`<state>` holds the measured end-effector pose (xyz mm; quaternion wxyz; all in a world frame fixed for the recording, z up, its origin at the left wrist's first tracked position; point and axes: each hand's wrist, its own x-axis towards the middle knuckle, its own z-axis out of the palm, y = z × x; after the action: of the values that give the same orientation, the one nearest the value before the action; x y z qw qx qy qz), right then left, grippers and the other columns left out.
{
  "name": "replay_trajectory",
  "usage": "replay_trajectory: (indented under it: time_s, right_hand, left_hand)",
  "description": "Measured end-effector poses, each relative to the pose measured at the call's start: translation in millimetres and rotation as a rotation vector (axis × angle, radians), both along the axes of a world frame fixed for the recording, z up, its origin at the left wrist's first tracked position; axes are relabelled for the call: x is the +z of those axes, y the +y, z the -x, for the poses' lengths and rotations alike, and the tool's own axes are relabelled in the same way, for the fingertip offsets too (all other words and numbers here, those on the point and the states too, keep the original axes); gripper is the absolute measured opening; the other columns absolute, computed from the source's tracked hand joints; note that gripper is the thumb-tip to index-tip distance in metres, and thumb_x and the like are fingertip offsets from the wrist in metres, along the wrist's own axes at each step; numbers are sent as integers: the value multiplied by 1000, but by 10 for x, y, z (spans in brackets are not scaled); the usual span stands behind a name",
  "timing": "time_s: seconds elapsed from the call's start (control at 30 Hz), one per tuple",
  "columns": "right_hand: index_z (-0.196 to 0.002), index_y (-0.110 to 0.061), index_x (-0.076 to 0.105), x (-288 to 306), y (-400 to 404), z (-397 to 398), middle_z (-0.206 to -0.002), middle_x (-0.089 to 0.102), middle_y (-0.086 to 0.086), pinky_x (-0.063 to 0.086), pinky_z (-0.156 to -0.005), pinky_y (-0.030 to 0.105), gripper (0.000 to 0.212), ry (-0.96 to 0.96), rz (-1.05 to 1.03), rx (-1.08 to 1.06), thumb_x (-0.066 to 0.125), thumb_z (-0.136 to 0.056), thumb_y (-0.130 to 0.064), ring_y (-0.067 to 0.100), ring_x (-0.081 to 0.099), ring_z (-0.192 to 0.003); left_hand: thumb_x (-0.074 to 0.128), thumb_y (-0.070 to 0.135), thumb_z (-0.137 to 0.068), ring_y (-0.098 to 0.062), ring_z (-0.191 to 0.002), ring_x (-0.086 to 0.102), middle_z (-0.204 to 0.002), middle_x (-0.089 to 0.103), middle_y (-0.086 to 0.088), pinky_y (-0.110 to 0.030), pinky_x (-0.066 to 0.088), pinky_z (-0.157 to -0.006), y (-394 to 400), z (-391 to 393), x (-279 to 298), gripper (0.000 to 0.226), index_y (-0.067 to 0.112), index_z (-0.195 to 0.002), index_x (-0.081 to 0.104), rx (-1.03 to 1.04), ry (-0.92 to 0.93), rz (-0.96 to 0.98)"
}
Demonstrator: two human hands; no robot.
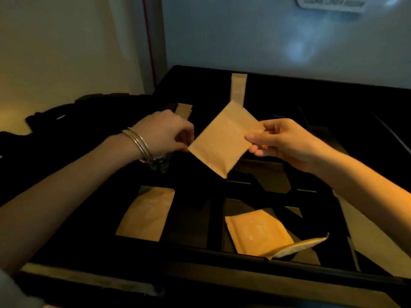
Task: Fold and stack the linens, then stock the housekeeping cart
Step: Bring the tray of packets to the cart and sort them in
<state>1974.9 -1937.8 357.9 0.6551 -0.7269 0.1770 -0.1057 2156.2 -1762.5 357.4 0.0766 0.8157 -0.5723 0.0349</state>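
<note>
both hands hold one tan paper packet point(224, 138) over the black divided tray point(215, 210), right hand point(282, 141) pinching its edge, left hand point(164, 132) fingers curled at its corner.

A flat tan paper packet point(224, 138) is tilted at frame centre above a black compartmented tray point(200, 247) holding similar packets.

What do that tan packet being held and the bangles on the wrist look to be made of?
The held packet looks like matte kraft paper: flat tan, no gloss, crisp folded edges. It could be lined; that cannot be told. The right hand pinches one corner and the left hand meets the opposite edge. The bangles look like polished metal: thin rings with bright glints.
</note>
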Motion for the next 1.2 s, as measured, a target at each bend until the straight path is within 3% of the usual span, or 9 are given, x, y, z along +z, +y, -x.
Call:
replay_trajectory:
  time_s: [0.13, 0.47, 0.63, 0.73, 0.8, 0.9, 1.0, 1.1, 1.2]
  right_hand:
    - [-89, -5, 63, 19, 433, -121, -64, 69, 6, 53, -56, 13, 15, 146, 129, 239, 67, -76, -10, 7, 66, -58]
    - [-88, -8, 49, -495, 1160, -741, -84, 66, 15, 60, -69, 29, 18, 469, 354, 552, 42, -94, 7, 21, 70, -71]
    - [-95, -10, 45, -516, 1246, -889, -101, 66, 17, 57, -77, 42, 6, 464, 1047, 558, 51, -95, -10, 33, 68, -87]
    - [-93, -11, 52, -477, 1319, -892, -82, 64, 8, 56, -75, 38, 23, 446, 1304, 553, 54, -94, -35, 26, 66, -80]
    - [-81, -14, 51, -427, 1302, -875, -66, 59, 2, 55, -71, 33, 40, 485, 1348, 516, 49, -91, -53, 18, 62, -66]
    - [-91, -12, 61, -373, 1229, -827, -79, 67, 4, 55, -68, 30, 56, 445, 1411, 452, 38, -89, -63, 17, 64, -68]
    - [-96, -12, 60, -388, 1226, -799, -92, 61, 6, 49, -68, 32, 43, 365, 1547, 407, 42, -95, -51, 24, 62, -85]
    - [-72, -15, 51, -491, 1278, -925, -70, 51, 1, 48, -65, 34, 25, 405, 1471, 487, 55, -95, -24, 26, 62, -86]
    - [-68, -15, 48, -550, 1318, -988, -66, 54, 0, 54, -72, 35, 36, 442, 1334, 562, 56, -92, -40, 24, 64, -82]
  left_hand:
    - [60, 23, -85, -27, -93, 54, -95, 63, -5, -34, 43, -68, 285, -91, -74, 14, 16, -97, 65, -106, -302, 77]
    - [46, 27, -94, -19, -113, 39, -114, 59, 6, -29, 32, -85, 376, -189, -305, 23, 24, -110, 62, 5, -371, -81]
    - [45, 26, -94, -18, -115, 38, -114, 59, 7, -27, 29, -84, 376, -180, -306, 24, 25, -112, 62, 19, -343, -66]
    - [47, 27, -95, -18, -118, 37, -117, 58, 8, -26, 30, -87, 392, -185, -313, 24, 25, -111, 63, 20, -309, -31]
    - [48, 26, -94, -18, -120, 36, -119, 57, 9, -25, 29, -88, 399, -175, -307, 23, 24, -110, 64, 22, -293, -22]
    - [49, 26, -94, -17, -122, 35, -121, 57, 9, -25, 29, -89, 403, -180, -306, 23, 25, -110, 64, 29, -283, -16]
    - [50, 26, -94, -17, -123, 34, -122, 56, 9, -25, 29, -89, 398, -174, -314, 23, 25, -112, 64, 40, -288, -21]
    - [49, 26, -94, -15, -123, 34, -123, 56, 10, -25, 28, -90, 394, -168, -309, 24, 26, -112, 64, 47, -291, -34]
    - [49, 26, -94, -15, -123, 34, -123, 56, 10, -25, 29, -92, 397, -166, -313, 24, 26, -113, 64, 42, -296, -47]
